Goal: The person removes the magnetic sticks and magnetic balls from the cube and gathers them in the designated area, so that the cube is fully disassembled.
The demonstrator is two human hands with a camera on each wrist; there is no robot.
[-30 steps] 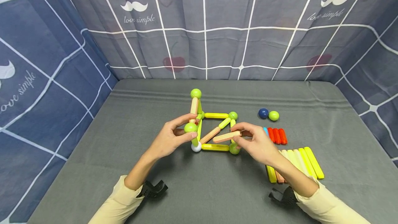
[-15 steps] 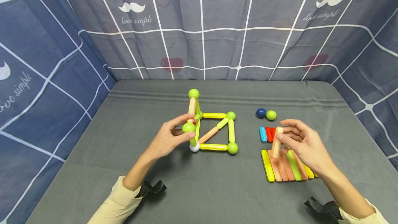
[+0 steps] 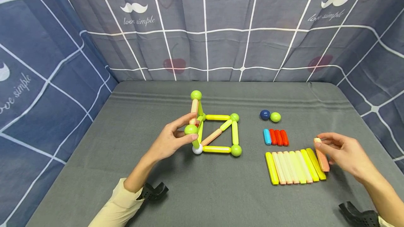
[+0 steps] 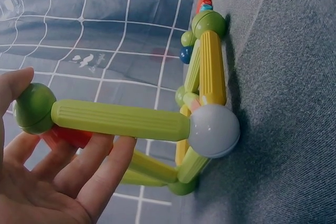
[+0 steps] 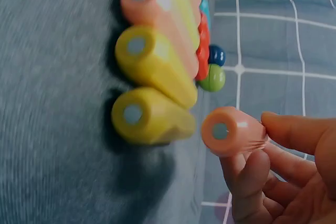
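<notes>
My left hand [image 3: 173, 137] grips the near upper corner of a magnetic stick-and-ball frame, thumb at a green ball [image 4: 34, 107] and fingers curled behind. Below that ball a green stick [image 4: 121, 119] runs down to a white ball [image 3: 197, 149]. Yellow and green sticks with green balls [image 3: 236, 150] form a square on the table, crossed by a diagonal of an orange stick [image 3: 211, 137] and a short green one. Off to the right, my right hand [image 3: 350, 153] pinches an orange magnetic stick [image 5: 231, 132] by one end, tilted beside the row's right end.
A row of yellow, orange and green sticks [image 3: 293, 167] lies at the right. Behind it are a short blue stick [image 3: 267, 137] and several red ones [image 3: 279, 137]. Farther back sit a dark blue ball [image 3: 264, 115] and a loose green ball [image 3: 275, 117]. A curtain rises behind the grey table.
The right hand has carried the orange stick from beside the frame, over the row, to the row's right end. The left hand keeps its hold at nearly the same place.
</notes>
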